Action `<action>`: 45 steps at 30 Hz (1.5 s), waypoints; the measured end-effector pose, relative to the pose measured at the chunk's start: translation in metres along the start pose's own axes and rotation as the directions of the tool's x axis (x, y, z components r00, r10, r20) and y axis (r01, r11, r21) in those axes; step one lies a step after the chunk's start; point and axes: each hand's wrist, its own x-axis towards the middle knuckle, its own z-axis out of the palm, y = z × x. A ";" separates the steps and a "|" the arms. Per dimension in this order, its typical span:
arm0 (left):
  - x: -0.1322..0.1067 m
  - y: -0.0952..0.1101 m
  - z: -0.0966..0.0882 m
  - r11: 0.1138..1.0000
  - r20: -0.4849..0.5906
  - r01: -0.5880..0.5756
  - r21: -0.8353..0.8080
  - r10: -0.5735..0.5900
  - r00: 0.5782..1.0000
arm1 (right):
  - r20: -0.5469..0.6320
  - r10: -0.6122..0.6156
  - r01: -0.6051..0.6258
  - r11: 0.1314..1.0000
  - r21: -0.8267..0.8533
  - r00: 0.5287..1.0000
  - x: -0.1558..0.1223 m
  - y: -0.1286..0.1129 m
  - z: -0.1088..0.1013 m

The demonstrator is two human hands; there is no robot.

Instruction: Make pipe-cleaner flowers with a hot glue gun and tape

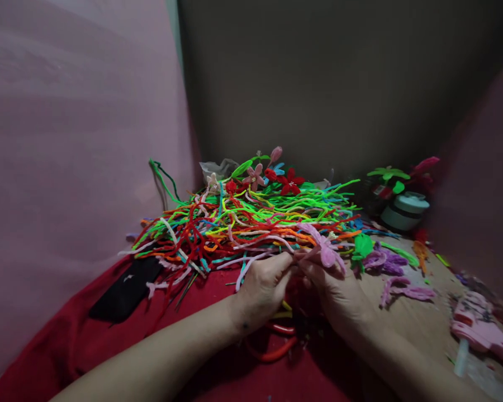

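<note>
A light pink pipe-cleaner flower (329, 254) with a pale centre juts up from my right hand (339, 293), whose fingers are closed around its base. My left hand (264, 285) meets it from the left, thumb and fingers pinched at the flower's stem end; the fingertips partly hide that spot. Just below the hands, red-orange looped handles (272, 354), like those of scissors, lie on the red cloth (218, 340). Behind the hands spreads a big heap of coloured pipe cleaners (251, 218), mostly green, red, orange and white.
Finished pipe-cleaner flowers (291, 182) rest atop the heap. A black phone-like slab (123, 290) lies left. To the right are purple pipe-cleaner pieces (385, 259), a green one (362, 248), a light blue lidded jar (404, 212) and a pink glue gun (475, 318). Walls rise behind and beside.
</note>
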 end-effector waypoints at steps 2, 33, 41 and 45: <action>0.001 0.003 0.000 0.994 0.000 0.072 -0.077 -0.072 0.997 | 0.018 -0.008 0.008 1.000 -0.014 1.000 -0.001 -0.002 0.002; 0.000 0.003 0.001 0.993 -0.033 -0.085 0.084 0.088 0.996 | 0.083 0.036 -0.045 0.993 0.107 0.996 -0.001 -0.007 0.003; 0.006 0.012 -0.001 0.876 0.086 0.342 -0.341 -0.333 0.939 | 0.140 0.013 -0.013 1.000 0.000 0.990 -0.003 -0.005 0.001; 0.009 0.016 -0.003 0.716 0.200 0.452 -0.532 -0.412 0.889 | 0.184 0.037 -0.044 0.999 0.031 0.982 -0.005 -0.006 0.001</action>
